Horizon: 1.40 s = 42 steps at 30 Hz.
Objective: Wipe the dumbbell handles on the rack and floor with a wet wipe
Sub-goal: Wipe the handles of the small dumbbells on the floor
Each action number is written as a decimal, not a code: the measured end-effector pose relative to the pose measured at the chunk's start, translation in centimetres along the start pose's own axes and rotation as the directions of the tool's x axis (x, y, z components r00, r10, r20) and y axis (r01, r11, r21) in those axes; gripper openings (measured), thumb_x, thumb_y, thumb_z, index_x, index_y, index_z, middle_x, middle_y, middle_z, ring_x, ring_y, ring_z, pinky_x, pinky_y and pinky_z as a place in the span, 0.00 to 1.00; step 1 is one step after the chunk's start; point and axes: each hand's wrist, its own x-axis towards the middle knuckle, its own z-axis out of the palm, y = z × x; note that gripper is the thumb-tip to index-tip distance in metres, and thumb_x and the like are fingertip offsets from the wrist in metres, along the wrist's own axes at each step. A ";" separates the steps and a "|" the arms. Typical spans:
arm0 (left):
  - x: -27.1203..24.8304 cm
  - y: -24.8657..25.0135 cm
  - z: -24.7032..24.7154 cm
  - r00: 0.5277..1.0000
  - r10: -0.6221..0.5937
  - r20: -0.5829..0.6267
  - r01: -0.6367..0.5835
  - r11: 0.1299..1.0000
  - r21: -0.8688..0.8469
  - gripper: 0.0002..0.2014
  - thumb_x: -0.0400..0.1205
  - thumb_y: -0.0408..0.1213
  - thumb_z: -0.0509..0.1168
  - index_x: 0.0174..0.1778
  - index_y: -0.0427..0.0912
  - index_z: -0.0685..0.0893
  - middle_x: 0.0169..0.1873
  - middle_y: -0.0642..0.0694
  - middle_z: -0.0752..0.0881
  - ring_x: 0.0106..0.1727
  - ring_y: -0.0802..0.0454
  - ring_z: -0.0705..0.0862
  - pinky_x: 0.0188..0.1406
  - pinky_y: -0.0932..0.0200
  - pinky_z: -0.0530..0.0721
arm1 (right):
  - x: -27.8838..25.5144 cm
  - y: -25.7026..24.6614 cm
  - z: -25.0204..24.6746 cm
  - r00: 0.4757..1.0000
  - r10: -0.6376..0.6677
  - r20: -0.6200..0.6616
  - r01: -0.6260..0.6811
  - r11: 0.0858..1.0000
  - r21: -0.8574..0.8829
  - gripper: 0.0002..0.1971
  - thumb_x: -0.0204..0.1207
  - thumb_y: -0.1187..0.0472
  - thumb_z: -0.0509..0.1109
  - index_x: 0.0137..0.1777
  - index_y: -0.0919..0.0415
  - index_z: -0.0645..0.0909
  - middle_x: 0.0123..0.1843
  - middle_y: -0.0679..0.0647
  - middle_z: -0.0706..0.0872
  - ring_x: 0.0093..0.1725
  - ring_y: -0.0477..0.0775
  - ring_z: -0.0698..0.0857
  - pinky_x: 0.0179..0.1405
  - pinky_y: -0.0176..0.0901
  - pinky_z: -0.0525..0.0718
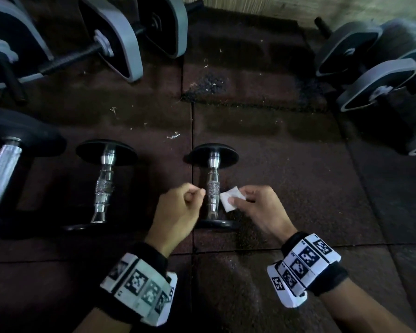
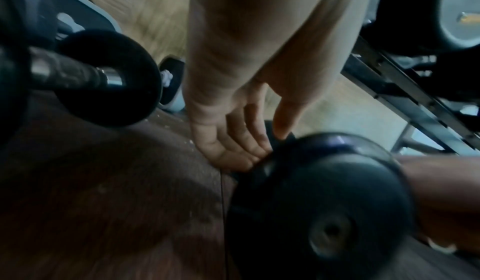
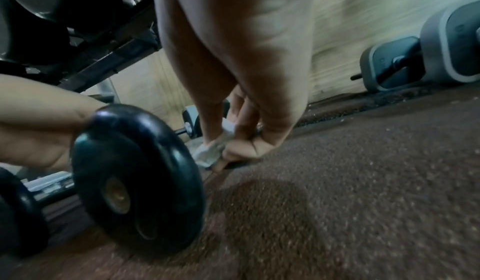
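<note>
A small dumbbell [image 1: 213, 186] with black round plates and a chrome knurled handle lies on the dark rubber floor; its near plate fills the wrist views [image 2: 319, 202] [image 3: 135, 181]. My right hand [image 1: 235, 200] [image 3: 226, 147] pinches a folded white wet wipe [image 1: 231, 198] [image 3: 207, 153] just right of the handle, low over the floor. My left hand [image 1: 197, 194] [image 2: 265, 142] hovers just left of the handle with loosely curled fingers, holding nothing. Whether the wipe touches the handle I cannot tell.
A second small dumbbell [image 1: 105, 183] and a bigger one [image 1: 3, 174] lie to the left. Grey-rimmed adjustable dumbbells sit at the back left [image 1: 120, 42] and right [image 1: 380, 85]. A metal rack [image 2: 405, 91] stands beyond. Debris speckles the floor mat [image 1: 286, 164].
</note>
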 end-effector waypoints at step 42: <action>0.9 -3.2 -0.5 0.997 -0.032 -0.064 0.020 0.983 -0.180 0.08 0.77 0.46 0.75 0.41 0.46 0.86 0.32 0.56 0.88 0.35 0.61 0.84 0.36 0.71 0.75 | -2.1 -2.3 1.4 0.991 -0.110 -0.071 0.129 0.915 0.382 0.08 0.80 0.58 0.75 0.58 0.52 0.86 0.42 0.62 0.87 0.41 0.46 0.83 0.50 0.45 0.83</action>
